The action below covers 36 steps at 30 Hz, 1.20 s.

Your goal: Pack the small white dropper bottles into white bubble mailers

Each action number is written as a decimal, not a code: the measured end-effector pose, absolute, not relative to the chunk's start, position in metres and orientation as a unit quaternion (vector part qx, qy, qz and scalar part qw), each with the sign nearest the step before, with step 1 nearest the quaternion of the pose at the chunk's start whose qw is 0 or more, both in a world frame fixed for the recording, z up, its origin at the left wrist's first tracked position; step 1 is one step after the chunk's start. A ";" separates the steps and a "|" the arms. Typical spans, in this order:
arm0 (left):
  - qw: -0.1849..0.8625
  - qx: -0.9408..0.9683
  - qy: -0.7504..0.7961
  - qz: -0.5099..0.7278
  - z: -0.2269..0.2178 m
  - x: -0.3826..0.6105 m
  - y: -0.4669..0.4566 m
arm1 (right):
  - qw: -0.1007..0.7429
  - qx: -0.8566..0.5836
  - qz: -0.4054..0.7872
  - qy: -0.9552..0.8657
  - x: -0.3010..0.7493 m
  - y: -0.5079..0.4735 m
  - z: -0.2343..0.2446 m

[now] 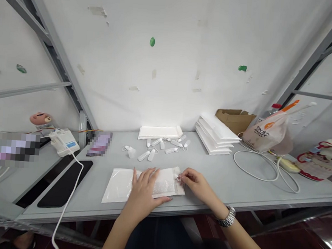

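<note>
My left hand (146,187) lies spread over a white padded mailer (116,181) with a clear plastic wrap, fingers stretched out and pressing it to the table. My right hand (196,181), wearing a metal watch (228,217), is at the mailer's right end. Its thumb and forefinger pinch a small white loop-capped bottle (178,177), mostly hidden by the mailer and fingertips. Beyond the mailer, several small translucent bottles (143,156) with looped caps are scattered on the table. Behind them lies a flat white stack of mailers (159,132).
A taller stack of white mailers (215,133) stands at the back right, before a cardboard box (234,120). Farther right are a plastic bag (264,135), a white cable (247,178) and a decorated cup (321,160). Leftward lie a black mat (65,185) and a white power strip (65,142).
</note>
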<state>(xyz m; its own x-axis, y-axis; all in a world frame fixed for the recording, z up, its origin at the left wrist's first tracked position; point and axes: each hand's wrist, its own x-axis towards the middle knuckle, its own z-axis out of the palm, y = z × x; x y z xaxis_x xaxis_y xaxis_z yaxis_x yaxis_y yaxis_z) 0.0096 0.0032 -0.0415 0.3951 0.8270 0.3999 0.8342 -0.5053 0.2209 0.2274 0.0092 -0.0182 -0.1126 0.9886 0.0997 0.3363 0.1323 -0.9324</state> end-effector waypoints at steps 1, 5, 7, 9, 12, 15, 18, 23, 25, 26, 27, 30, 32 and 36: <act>0.005 -0.838 -0.495 -0.231 -0.041 0.009 0.004 | 0.400 -0.531 0.383 -0.642 0.222 0.011 -0.020; 0.001 -0.842 -0.492 -0.221 -0.040 0.011 0.006 | 0.377 -0.535 0.314 -0.688 0.202 0.017 -0.025; 0.002 -0.843 -0.489 -0.223 -0.039 0.013 0.007 | 0.365 -0.526 0.301 -0.707 0.197 0.021 -0.025; -0.004 -0.842 -0.489 -0.227 -0.037 0.014 0.007 | 0.349 -0.524 0.298 -0.717 0.196 0.024 -0.024; -0.018 -0.829 -0.506 -0.239 -0.031 0.014 0.010 | 0.362 -0.522 0.306 -0.709 0.203 0.025 -0.016; -0.018 -0.798 -0.532 -0.281 -0.022 0.012 0.015 | 0.466 -0.526 0.303 -0.644 0.213 0.020 -0.003; -0.012 -0.749 -0.554 -0.362 -0.011 0.015 0.018 | 0.532 -0.521 0.339 -0.575 0.215 0.010 0.008; -0.037 -0.679 -0.545 -0.490 0.002 0.034 0.018 | 0.518 -0.427 0.477 -0.567 0.192 -0.002 0.015; -0.065 -0.692 -0.533 -0.483 -0.001 0.042 0.017 | 0.515 -0.439 0.479 -0.559 0.183 0.001 0.012; -0.079 -0.701 -0.531 -0.469 -0.005 0.044 0.017 | 0.510 -0.455 0.468 -0.561 0.179 0.004 0.009; -0.092 -0.706 -0.531 -0.460 -0.009 0.046 0.016 | 0.502 -0.469 0.453 -0.568 0.177 0.009 0.006; -0.135 -0.714 -0.517 -0.452 -0.020 0.045 0.012 | 0.489 -0.496 0.387 -0.604 0.178 0.023 -0.006; -0.148 -0.724 -0.500 -0.451 -0.021 0.040 0.010 | 0.504 -0.493 0.317 -0.635 0.182 0.031 -0.008; -0.102 -0.745 -0.489 -0.442 -0.008 0.027 0.009 | 0.564 -0.452 0.148 -0.675 0.193 0.039 0.017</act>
<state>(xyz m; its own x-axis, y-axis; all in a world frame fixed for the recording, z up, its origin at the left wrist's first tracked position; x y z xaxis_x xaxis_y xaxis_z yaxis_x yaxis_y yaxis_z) 0.0268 0.0087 -0.0076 0.1314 0.8181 0.5599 0.6385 -0.5019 0.5835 0.1928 0.0391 0.0169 0.0453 0.7771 0.6277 0.4439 0.5473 -0.7096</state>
